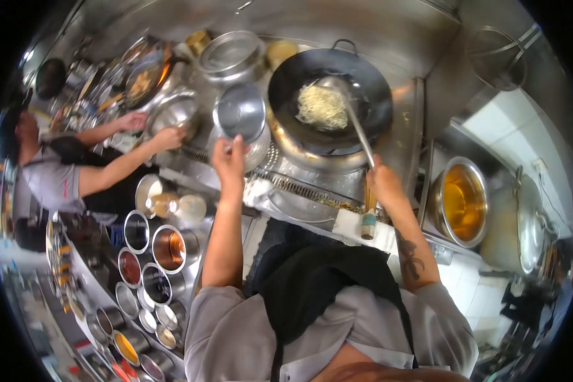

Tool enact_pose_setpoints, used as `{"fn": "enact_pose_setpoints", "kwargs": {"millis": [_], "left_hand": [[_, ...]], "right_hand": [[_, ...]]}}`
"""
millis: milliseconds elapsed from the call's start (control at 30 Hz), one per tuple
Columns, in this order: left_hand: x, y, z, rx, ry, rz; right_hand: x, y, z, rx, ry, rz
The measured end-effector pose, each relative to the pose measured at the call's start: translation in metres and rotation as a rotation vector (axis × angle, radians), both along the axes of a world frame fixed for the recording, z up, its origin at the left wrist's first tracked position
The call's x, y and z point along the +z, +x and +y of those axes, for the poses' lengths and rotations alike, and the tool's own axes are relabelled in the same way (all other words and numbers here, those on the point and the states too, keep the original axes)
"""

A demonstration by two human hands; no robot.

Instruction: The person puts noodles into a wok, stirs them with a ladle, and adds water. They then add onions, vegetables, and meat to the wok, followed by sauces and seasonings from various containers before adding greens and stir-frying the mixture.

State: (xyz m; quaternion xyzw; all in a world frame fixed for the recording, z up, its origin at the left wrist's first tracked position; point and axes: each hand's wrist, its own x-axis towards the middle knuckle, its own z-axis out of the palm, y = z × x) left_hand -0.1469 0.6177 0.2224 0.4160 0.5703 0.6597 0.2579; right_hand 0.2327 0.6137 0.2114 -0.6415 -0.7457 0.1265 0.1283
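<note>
- Left hand [230, 158]: fingers and thumb closed on near edge of bowl [240, 109]; bowl just left of wok [286, 81].
- Right hand [385, 181]: wrapped around ladle [358, 130] handle; hands well apart.
- Noodles [321, 113] sit in one clump inside wok, ladle head against their upper right.
- Brush [367, 224] near right hand, below wok; pot [437, 202] with amber liquid farther right.
- Risk: noodles could stick or scorch if the clump sits unturned on hot metal.
- Risk: a hard ladle push could flick noodles over wok rim.
- Risk: bowl could slip or knock wok; grip looks limited to its edge.
- Risk: co-worker's hands [170, 137] at a second bowl [173, 112] on the left; a wide left swing could bump them.
- Ladle head partly blurred, its edge hard to separate from noodles.
- Left fingertips' exact contact blurry; what lies under bowl is unclear, shapes overlap.
- Any flame under wok hidden.
- Far left clutter small and warped; outer edges cut off by the dark lens border.
</note>
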Motion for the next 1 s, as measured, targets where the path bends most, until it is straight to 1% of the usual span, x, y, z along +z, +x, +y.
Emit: {"fn": "enact_pose_setpoints", "kwargs": {"millis": [67,100,133,167,233,267,300,333,367,400,433,467,533,600,633,667,733,833,933,967,1000], "left_hand": [[0.003,-0.016,-0.064,0.077,-0.017,-0.188],[0.003,-0.029,-0.095,0.149,-0.139,-0.398],[0.003,-0.039,-0.129,0.151,-0.051,-0.517],[0.002,-0.050,-0.163,0.206,-0.031,-0.596],[0.002,-0.066,-0.238,0.384,0.033,-0.730],[0.002,-0.070,-0.278,0.478,0.082,-0.763],[-0.003,-0.073,-0.319,0.567,0.143,-0.765],[-0.011,-0.076,-0.361,0.663,0.207,-0.759],[-0.022,-0.080,-0.401,0.779,0.265,-0.747],[-0.028,-0.080,-0.441,0.888,0.324,-0.733],[-0.022,-0.073,-0.476,1.019,0.380,-0.752],[-0.016,-0.069,-0.508,1.123,0.432,-0.772],[-0.018,-0.054,-0.579,1.298,0.479,-0.757],[-0.026,-0.040,-0.645,1.531,0.509,-0.731],[-0.029,-0.039,-0.674,1.632,0.565,-0.701],[-0.036,-0.033,-0.707,1.652,0.636,-0.676],[-0.049,-0.026,-0.764,1.732,0.690,-0.597],[-0.066,-0.022,-0.837,1.800,0.811,-0.611],[-0.083,-0.029,-0.903,1.939,0.892,-0.748],[-0.086,-0.028,-0.915,1.921,0.924,-0.671],[-0.089,-0.031,-0.928,1.918,0.964,-0.681]], "right_hand": [[-0.001,-0.013,0.003,-0.022,-0.062,-0.092],[-0.003,-0.012,0.006,0.000,-0.144,-0.124],[-0.008,-0.008,0.008,0.014,-0.133,-0.131],[-0.016,-0.003,0.009,0.043,-0.117,-0.139],[-0.016,0.008,0.016,0.076,-0.264,-0.084],[-0.030,0.019,0.023,0.128,-0.236,-0.036],[-0.054,0.037,0.038,0.218,-0.178,-0.037],[-0.040,0.035,0.038,0.202,-0.320,0.094],[-0.036,0.033,0.042,0.270,-0.213,-0.054],[-0.051,0.041,0.062,0.322,-0.189,0.042],[-0.098,0.074,0.107,0.290,-0.189,0.166],[-0.078,0.054,0.101,0.299,-0.084,0.060],[-0.077,0.033,0.127,0.253,-0.302,0.124],[-0.045,-0.013,0.105,0.516,0.036,-0.065],[-0.059,-0.016,0.133,0.655,0.208,-0.069],[0.020,-0.069,0.061,0.557,-0.075,-0.096],[-0.014,-0.083,0.107,0.689,0.024,0.032],[-0.012,-0.126,0.087,0.815,0.179,0.089],[-0.011,-0.167,0.054,0.823,-0.035,0.085],[0.004,-0.185,0.026,0.811,-0.126,0.077],[0.004,-0.195,0.018,0.844,-0.109,0.058]]}}
